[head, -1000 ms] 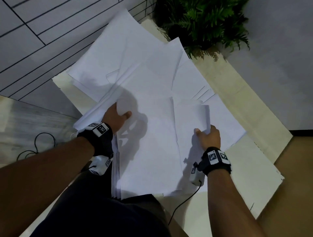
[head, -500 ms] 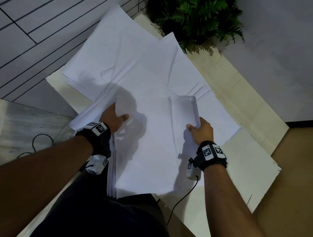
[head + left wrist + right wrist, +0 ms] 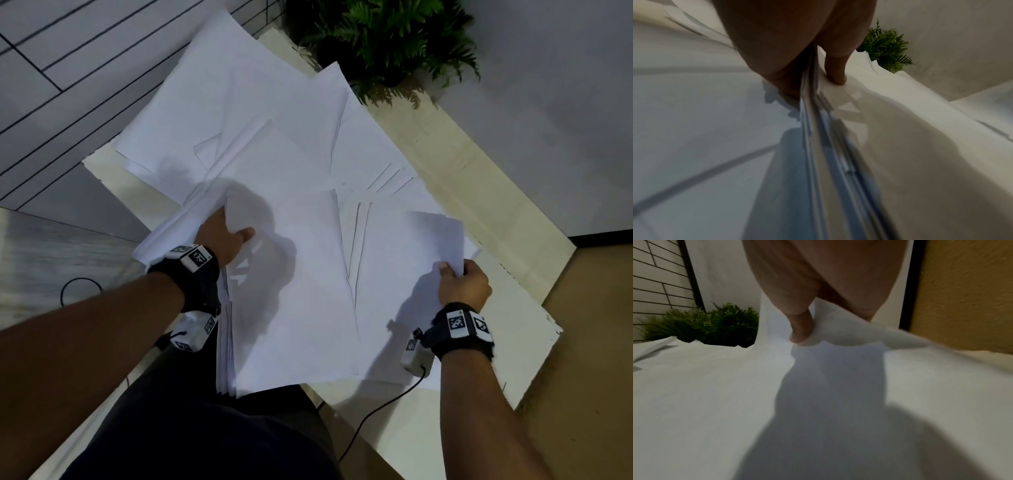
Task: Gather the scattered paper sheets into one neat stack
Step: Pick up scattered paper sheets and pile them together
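Observation:
Several white paper sheets (image 3: 260, 113) lie fanned over a cream table (image 3: 479, 192). My left hand (image 3: 222, 236) grips the left edge of a gathered stack (image 3: 294, 308) near me, thumb on top, fingers hidden beneath. The left wrist view shows the stack's layered edges (image 3: 818, 129) under that thumb (image 3: 836, 73). My right hand (image 3: 462, 284) pinches the right edge of a sheet (image 3: 404, 274) and holds it lifted and curled. In the right wrist view the thumb (image 3: 801, 327) presses on that bent sheet (image 3: 849, 331).
A green potted plant (image 3: 383, 41) stands at the table's far end. A tiled wall (image 3: 68, 68) lies to the left, a grey wall (image 3: 565, 102) to the right. A black cable (image 3: 373, 414) hangs from my right wrist over the near table edge.
My right hand has moved right and nearer to me, taking the sheet's edge with it. The left hand keeps its grip on the stack in about the same place.

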`<state>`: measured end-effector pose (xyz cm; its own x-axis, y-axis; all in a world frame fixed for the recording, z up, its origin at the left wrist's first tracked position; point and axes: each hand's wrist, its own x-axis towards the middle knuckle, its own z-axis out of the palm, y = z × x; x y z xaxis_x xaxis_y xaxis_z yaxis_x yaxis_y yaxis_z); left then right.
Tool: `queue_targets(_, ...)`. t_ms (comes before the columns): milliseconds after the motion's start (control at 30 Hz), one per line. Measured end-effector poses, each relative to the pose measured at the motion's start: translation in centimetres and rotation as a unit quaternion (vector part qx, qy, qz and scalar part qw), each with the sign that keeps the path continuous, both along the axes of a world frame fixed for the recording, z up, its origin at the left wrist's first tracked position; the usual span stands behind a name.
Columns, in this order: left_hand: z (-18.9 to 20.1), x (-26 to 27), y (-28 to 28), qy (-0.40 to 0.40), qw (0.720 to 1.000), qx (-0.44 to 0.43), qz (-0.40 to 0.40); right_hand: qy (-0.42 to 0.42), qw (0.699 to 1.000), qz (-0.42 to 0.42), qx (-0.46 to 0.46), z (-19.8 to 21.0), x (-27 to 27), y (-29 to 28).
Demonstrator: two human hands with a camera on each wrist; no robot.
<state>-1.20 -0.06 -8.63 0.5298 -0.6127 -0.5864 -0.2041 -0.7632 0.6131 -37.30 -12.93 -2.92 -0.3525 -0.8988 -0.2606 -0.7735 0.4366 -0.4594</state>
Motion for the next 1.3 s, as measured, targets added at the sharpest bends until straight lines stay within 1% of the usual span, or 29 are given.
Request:
queue_targets(100,0.4,-0.2,-0.1,0.006,1.0,-0.005,0.015,-0.019,0.999,0.034,0.019,0.1,-0.1,0.6)
queue_targets(167,0.7,-0.3,-0.2,0.01,0.999,-0.008,0.031,-0.025,0.999,0.041,0.005,0.5,-0.3,0.6)
queue_targets(267,1.2,-0.4,-0.2,0.016,0.999,-0.014,0.047,-0.024,0.999,0.04,-0.021,1.2,-0.7,0.4)
queue_targets(400,1.6,-0.5,-0.1,0.028,0.997,-0.03,0.063,-0.028,0.999,0.009,-0.038,1.9,-1.8,-0.1)
queue_targets(467,2.0,-0.6,-0.1,0.037,0.995,-0.046,0.074,-0.029,1.0,0.004,-0.002,2.0,-2.4,-0.2)
queue_targets(533,2.4,-0.8,-0.1,0.057,0.993,-0.062,0.078,-0.021,0.999,0.022,0.035,2.4,-2.7,-0.2)
queue_targets(567,2.6,-1.1,-0.1,0.067,0.993,-0.064,0.07,-0.02,0.999,0.028,0.024,2.8,-2.8,-0.2)
queue_targets(633,2.9,-1.4,-0.1,0.072,0.994,-0.062,0.046,-0.039,0.997,0.037,-0.054,4.4,-2.7,-0.6)
queue_targets(733,3.0,-1.5,-0.3,0.07,0.994,-0.068,0.041,-0.105,0.98,0.04,-0.167,7.9,-2.6,-1.3)
queue_targets(800,2.9,-1.6,-0.6,0.064,0.994,-0.072,0.054,-0.142,0.972,0.027,-0.187,8.8,-2.5,-1.8)
queue_targets(867,3.1,-2.0,-1.0,0.053,0.994,-0.069,0.062,-0.154,0.975,0.012,-0.157,7.9,-1.9,-2.0)
queue_targets(933,3.2,-2.6,-1.4,0.06,0.994,-0.072,0.06,-0.168,0.98,0.011,-0.104,5.8,-0.6,-1.6)
queue_targets(1033,3.8,-3.7,-2.0,0.07,0.993,-0.09,0.028,-0.175,0.983,0.043,-0.027,2.6,2.8,0.1)
queue_targets(1133,4.0,-4.4,-2.3,0.081,0.99,-0.112,0.026,-0.179,0.981,0.066,0.047,-0.3,6.4,2.5)
queue_targets(1233,4.1,-4.9,-2.3,0.117,0.984,-0.12,0.06,-0.165,0.98,0.061,0.095,-2.7,8.4,4.1)
queue_targets(1300,3.9,-5.1,-2.2,0.169,0.969,-0.145,0.103,-0.162,0.981,0.033,0.101,-3.3,9.2,4.7)
